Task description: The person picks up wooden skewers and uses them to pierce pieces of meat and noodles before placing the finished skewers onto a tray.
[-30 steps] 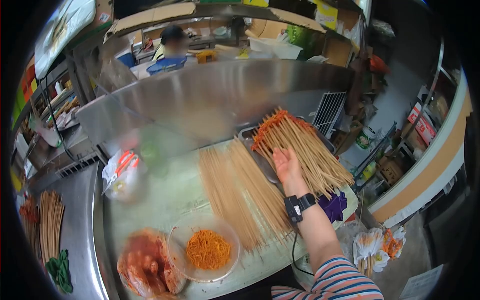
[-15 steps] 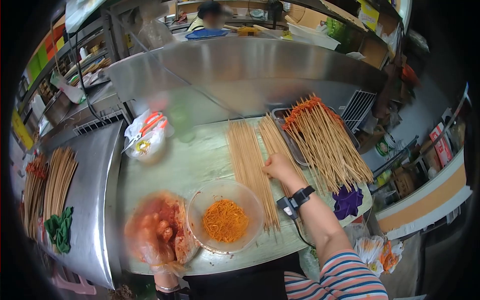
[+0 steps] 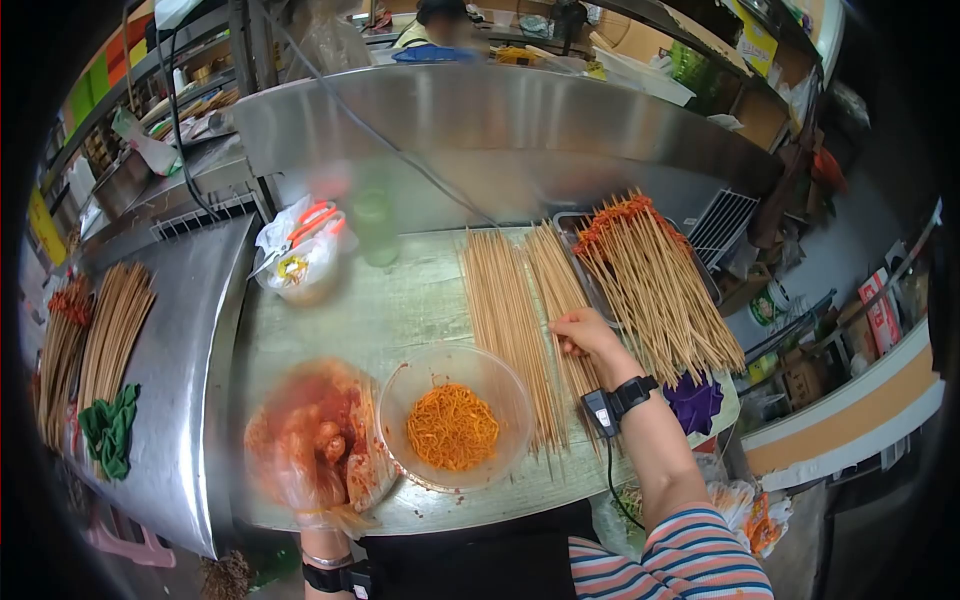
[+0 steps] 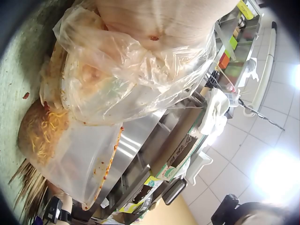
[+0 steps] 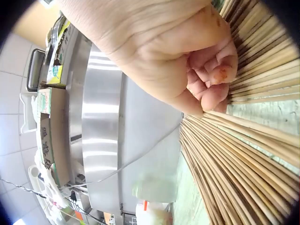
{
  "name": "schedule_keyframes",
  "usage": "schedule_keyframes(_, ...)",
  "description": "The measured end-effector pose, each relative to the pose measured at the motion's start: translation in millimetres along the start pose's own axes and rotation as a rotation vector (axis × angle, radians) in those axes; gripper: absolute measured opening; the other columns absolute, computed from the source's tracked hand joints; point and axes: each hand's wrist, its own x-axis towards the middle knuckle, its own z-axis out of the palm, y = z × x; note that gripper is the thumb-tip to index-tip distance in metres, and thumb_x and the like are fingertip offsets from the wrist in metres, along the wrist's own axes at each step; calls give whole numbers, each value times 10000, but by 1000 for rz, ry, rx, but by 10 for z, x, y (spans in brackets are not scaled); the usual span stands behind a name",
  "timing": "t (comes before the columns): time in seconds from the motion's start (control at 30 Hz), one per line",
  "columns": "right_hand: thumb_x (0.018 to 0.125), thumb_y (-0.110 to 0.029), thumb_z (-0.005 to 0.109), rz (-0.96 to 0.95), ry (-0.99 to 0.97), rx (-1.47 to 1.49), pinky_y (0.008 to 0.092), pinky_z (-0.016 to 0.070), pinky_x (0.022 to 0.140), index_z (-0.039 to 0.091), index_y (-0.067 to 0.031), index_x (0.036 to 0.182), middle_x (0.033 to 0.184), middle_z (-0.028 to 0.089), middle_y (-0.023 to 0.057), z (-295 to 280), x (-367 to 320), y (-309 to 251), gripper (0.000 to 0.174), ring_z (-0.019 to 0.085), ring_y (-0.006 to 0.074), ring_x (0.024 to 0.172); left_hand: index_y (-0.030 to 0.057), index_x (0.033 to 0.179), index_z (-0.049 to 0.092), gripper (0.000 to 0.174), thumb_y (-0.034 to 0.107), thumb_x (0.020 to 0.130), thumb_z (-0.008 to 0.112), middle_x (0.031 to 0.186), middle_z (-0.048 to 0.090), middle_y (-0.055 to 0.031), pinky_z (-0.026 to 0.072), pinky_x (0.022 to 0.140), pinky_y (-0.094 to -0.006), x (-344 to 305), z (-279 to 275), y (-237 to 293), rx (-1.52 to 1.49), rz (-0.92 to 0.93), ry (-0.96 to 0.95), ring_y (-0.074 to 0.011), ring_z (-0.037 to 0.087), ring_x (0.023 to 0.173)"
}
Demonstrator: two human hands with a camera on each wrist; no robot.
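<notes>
My right hand [image 3: 590,338] is over the loose bamboo skewers [image 3: 565,285] on the table. Between thumb and curled index finger it pinches a bamboo skewer [image 5: 262,129] near its end; the right wrist view shows more skewers fanned below. My left hand [image 3: 312,455], in a clear plastic glove [image 4: 136,61], lies over red-sauced food [image 3: 350,400] at the table's near left. Sauce and plastic hide its fingers, and I cannot tell whether they grip anything. Right beside it stands a clear plastic bowl [image 3: 522,400] with orange-yellow shreds [image 3: 450,425].
A metal tray [image 3: 562,225] at the back right bears many skewers tipped with red-orange food [image 3: 625,215]. Orange-handled scissors [image 3: 312,225] rest on a bag-covered tub [image 3: 300,270]. Purple cloth [image 3: 695,405] lies front right. A steel side counter [image 3: 190,400] holds bundled skewers and green cloth [image 3: 110,430].
My right hand has come down from beside the tray of loaded skewers to the loose ones and now pinches one. The head view has shifted, showing my left wrist; the left hand stays at the red-sauced food.
</notes>
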Motion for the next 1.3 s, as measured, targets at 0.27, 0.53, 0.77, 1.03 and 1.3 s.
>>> schedule_keyframes(0.27,892,-184,567,-210,-139,161,194,378,422,545,-82,786,599,500,-40,-98,-147,-390,148,495,52,487,17,1144,543,359,233,867,615,1056,614,-114,512,635,-266,-5,65,9,-31,-11,87,-191,608,840)
schedule_keyframes(0.53,903,-198,544,-208,-61,124,191,332,414,510,-114,767,622,533,-32,-127,345,-939,163,443,37,470,-18,1046,564,221,115,875,606,949,623,-137,472,510,-239,2,238,88,-26,-26,256,-184,592,698)
schedule_keyframes(0.77,934,-193,505,-633,-106,756,193,443,499,539,-81,924,744,598,19,-111,-481,-972,118,550,64,560,-9,1112,556,303,192,889,594,1041,610,-140,485,558,-259,-12,114,43,-63,-77,149,-183,596,744)
schedule_keyframes(1.03,911,-105,533,-617,-153,411,194,442,549,495,-30,943,769,562,26,929,-1386,-781,90,563,81,602,2,1140,555,308,191,899,579,1069,606,-163,506,596,-279,-4,89,33,-90,-34,172,-206,603,788)
schedule_keyframes(1.3,913,-75,485,-672,-224,19,217,403,456,535,-8,780,605,521,16,1117,-1684,-606,157,509,73,490,-43,1151,524,317,112,882,585,954,610,-153,499,569,-258,19,-107,678,73,57,222,-186,593,686)
